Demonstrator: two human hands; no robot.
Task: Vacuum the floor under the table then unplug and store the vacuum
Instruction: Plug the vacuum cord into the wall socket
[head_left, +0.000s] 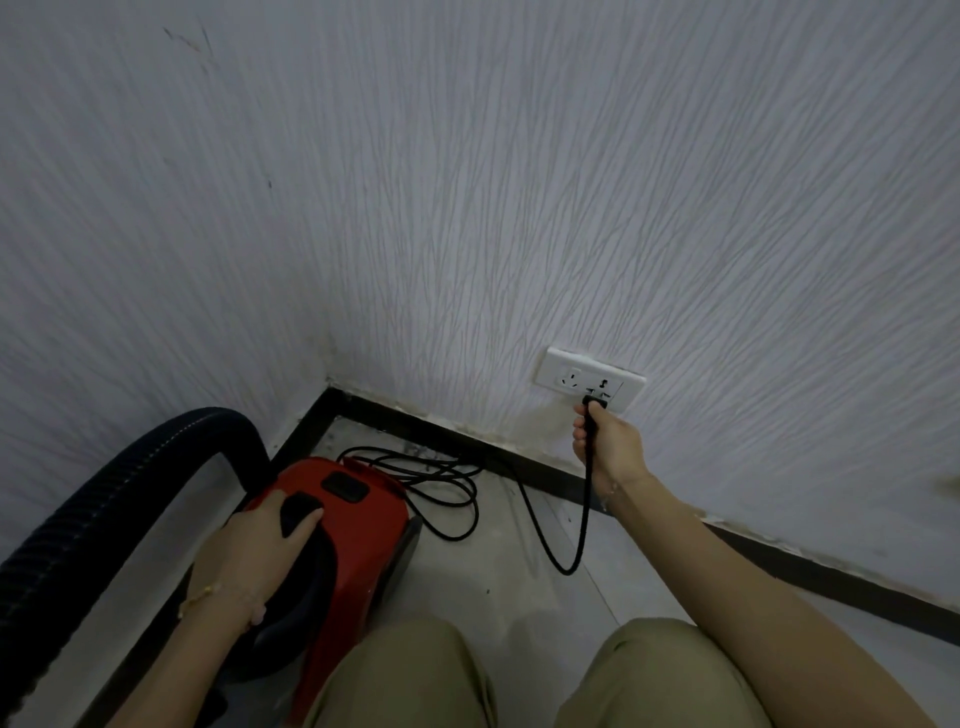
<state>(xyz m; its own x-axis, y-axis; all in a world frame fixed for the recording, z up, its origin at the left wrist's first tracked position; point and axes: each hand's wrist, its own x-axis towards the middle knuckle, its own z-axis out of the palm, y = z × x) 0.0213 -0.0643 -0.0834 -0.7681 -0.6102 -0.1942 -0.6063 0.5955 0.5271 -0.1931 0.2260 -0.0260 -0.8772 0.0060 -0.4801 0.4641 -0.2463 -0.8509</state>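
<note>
Head view, right hand (605, 447): my grip is closed narrow, fingers curled round the black cord (584, 512) just below the plug (596, 401).
Plug: against the right-hand outlet of the white wall socket (566, 371); I cannot tell whether its pins are fully seated.
Cord: drops from my fist in a hanging loop, then lies coiled on the floor (519, 597) behind the vacuum (363, 519).
Left hand (254, 545): my grip wraps the black handle (298, 512) on top of the red vacuum, fingers curled over it.
Vacuum: on the floor in the corner of the wall (467, 208), just beside my left knee (405, 675).
Hose (104, 493): black, ribbed, arching up at the vacuum's left.
</note>
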